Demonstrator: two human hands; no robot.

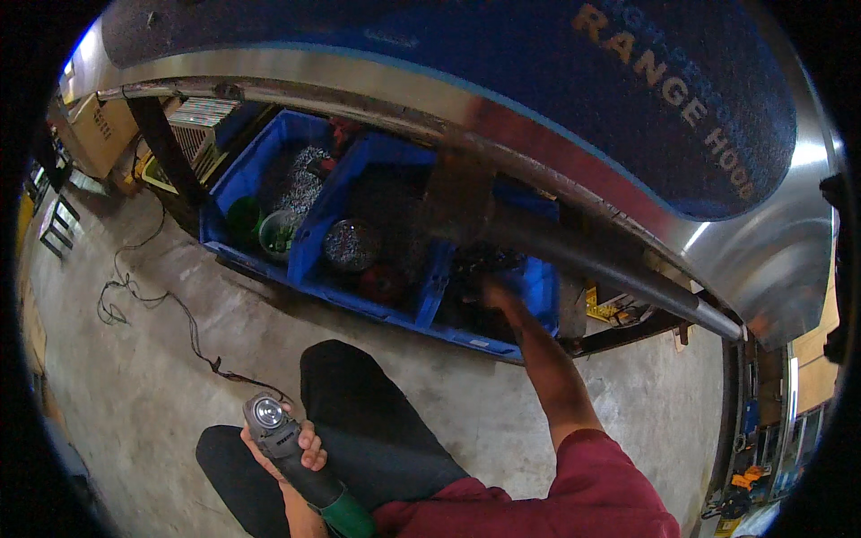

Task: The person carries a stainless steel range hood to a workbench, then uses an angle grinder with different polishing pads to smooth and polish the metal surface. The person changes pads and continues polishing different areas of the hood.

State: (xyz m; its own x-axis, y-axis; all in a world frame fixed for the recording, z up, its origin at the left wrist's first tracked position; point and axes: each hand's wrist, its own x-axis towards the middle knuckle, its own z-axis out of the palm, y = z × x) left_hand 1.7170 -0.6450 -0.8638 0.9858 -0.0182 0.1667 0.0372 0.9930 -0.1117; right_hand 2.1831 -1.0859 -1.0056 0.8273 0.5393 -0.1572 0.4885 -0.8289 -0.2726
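Over concrete floor [170, 327], the left grip [310, 446] wraps a metal-faced, grey-and-green angle grinder [282, 439]; inside a blue plastic bin [542, 291], the right grip [491, 293] is too dark to tell.

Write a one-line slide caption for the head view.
Left hand grips a power tool while the right hand reaches into a blue bin.

Clock centred on middle bin [369, 308], 12 = top of view. Left bin [215, 231] at 10, right bin [543, 282] at 4, side by side in a row. Cup [240, 220] and tub [272, 237] in left bin's near end, small parts [305, 186] behind. Right hand [491, 292] inside right bin. Left hand [311, 446] and power tool [280, 435] at 7. Cable [191, 327] on floor, 8–9. Stool [59, 227] at 9, carton [106, 134] at 10, beyond left bin. Panel [538, 99], 12 to 2.
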